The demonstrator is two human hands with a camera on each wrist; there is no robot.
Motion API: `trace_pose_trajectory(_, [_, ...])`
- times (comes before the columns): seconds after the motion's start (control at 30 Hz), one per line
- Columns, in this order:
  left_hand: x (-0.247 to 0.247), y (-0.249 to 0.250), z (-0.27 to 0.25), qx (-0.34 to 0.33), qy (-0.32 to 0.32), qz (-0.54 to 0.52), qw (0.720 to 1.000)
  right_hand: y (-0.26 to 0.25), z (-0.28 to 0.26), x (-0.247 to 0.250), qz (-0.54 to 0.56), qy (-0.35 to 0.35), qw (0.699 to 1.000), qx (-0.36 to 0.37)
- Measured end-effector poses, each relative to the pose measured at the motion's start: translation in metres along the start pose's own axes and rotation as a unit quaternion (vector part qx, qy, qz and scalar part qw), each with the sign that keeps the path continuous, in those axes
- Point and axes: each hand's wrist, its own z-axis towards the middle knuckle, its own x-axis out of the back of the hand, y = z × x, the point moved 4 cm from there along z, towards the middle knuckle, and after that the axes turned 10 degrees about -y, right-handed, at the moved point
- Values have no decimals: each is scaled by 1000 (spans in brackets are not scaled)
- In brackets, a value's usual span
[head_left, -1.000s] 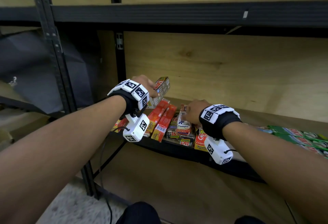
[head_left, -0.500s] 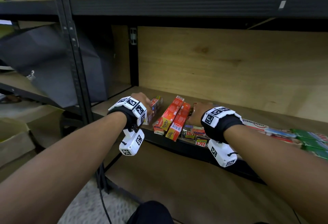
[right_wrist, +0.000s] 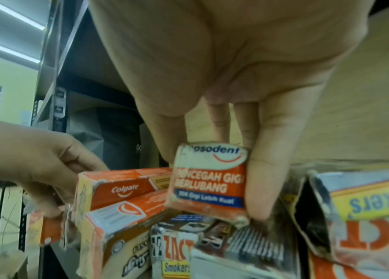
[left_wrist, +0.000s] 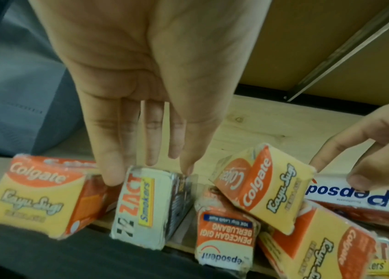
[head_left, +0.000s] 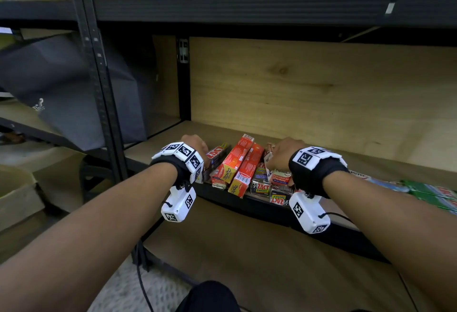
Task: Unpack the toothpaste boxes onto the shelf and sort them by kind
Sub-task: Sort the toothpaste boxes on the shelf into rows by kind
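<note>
A pile of toothpaste boxes lies at the front of the wooden shelf (head_left: 358, 161). My left hand (head_left: 195, 146) holds a ZACT Smokers box (left_wrist: 141, 203) between thumb and outer finger; the box stands on the shelf, left of the pile (head_left: 217, 154). Two orange Colgate boxes (head_left: 237, 161) lean beside it, and another Colgate box (left_wrist: 38, 198) lies to its left. My right hand (head_left: 284, 151) pinches a red-and-white Pepsodent box (right_wrist: 209, 179) above several ZACT boxes (head_left: 259, 185). The head view hides both hands' fingertips.
Green boxes (head_left: 432, 193) lie in a row at the shelf's right end. A black upright post (head_left: 99, 77) stands left of my left arm, with a grey bag (head_left: 61, 89) behind it. A cardboard box (head_left: 17, 193) sits low on the left. The upper shelf beam (head_left: 247, 7) runs overhead.
My left hand has brought the ZACT box down from the air onto the shelf, left of the Colgate boxes. My right hand stayed at the pile, on the Pepsodent box.
</note>
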Motion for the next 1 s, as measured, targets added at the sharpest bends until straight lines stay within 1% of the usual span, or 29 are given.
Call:
trace_pose_trajectory(0.13, [19,18,-8,-25,31,-17,999,12,-1,10,104,-5,995,-5])
trace_pose_trajectory(0.2, [28,32,-16,-44,56,-37,997,17,-7,16,167,-18,986,0])
trace_pose_trajectory(0.27, [32,47,-23,-69,62,-66,993,26,-13,22,207,-27,978,4])
trace_pose_trajectory(0.33, [32,62,-27,-94,52,-113,988,35,-20,27,249,-32,968,8])
trace_pose_trajectory(0.4, [30,77,-29,-104,27,-174,979,44,-28,31,297,-38,954,17])
trace_pose_trajectory(0.47, [27,93,-32,-130,-10,-205,970,52,-31,36,297,-48,953,40])
trace_pose_trajectory(0.5, [26,102,-33,-154,-23,-188,970,57,-33,39,305,-57,949,47])
trace_pose_trajectory(0.53, [26,111,-35,-182,-23,-150,972,62,-36,41,328,-69,941,46])
trace_pose_trajectory(0.6, [26,126,-38,-232,-2,-42,972,73,-41,45,379,-93,920,43])
trace_pose_trajectory(0.67, [22,139,-39,-263,6,21,965,84,-46,50,397,-108,909,58])
trace_pose_trajectory(0.77, [18,156,-41,-302,21,61,951,101,-52,56,412,-127,899,79])
trace_pose_trajectory(0.87, [19,173,-44,-361,26,68,930,114,-57,63,397,-127,905,89])
trace_pose_trajectory(1.0, [23,187,-45,-363,13,38,931,128,-62,69,373,-127,913,103])
